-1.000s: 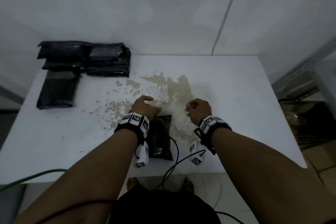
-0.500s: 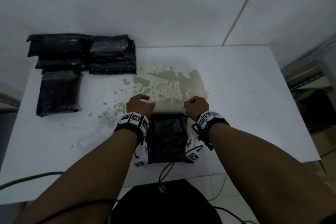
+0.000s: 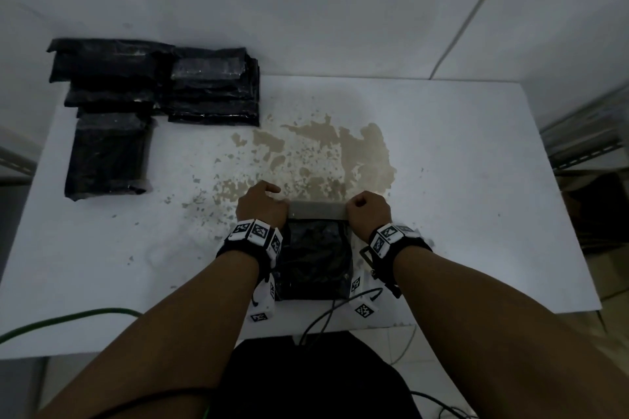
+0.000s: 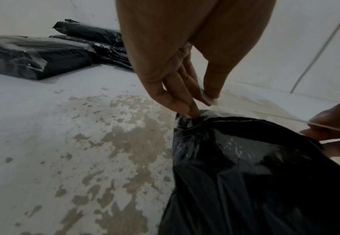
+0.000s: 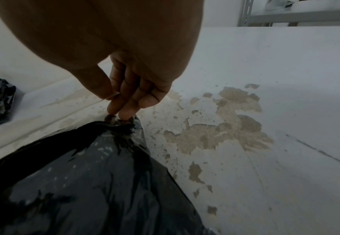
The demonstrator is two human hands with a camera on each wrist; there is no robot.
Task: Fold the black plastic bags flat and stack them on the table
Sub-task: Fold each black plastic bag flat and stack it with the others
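A crumpled black plastic bag (image 3: 315, 258) lies on the white table (image 3: 476, 180) near its front edge, between my wrists. My left hand (image 3: 262, 204) pinches its far left corner, with thumb and fingertips closed on the plastic (image 4: 197, 103). My right hand (image 3: 367, 211) pinches the far right corner, fingertips bunching the bag (image 5: 94, 182) there. A pale strip (image 3: 316, 210) runs taut between the two hands along the bag's far edge. Folded black bags stand in stacks at the back left (image 3: 211, 88), (image 3: 105, 68), and one more (image 3: 109, 153) lies in front of them.
A worn brown patch (image 3: 360, 153) marks the table's middle, just beyond my hands. The wall runs behind the table. A metal shelf frame (image 5: 285, 14) stands to the right. Cables (image 3: 326, 316) and a green cord (image 3: 68, 316) hang off the front edge.
My right hand has moved in and taken the bag's far right corner. The bag now lies spread wider between both hands, and the pale strip shows along its far edge.
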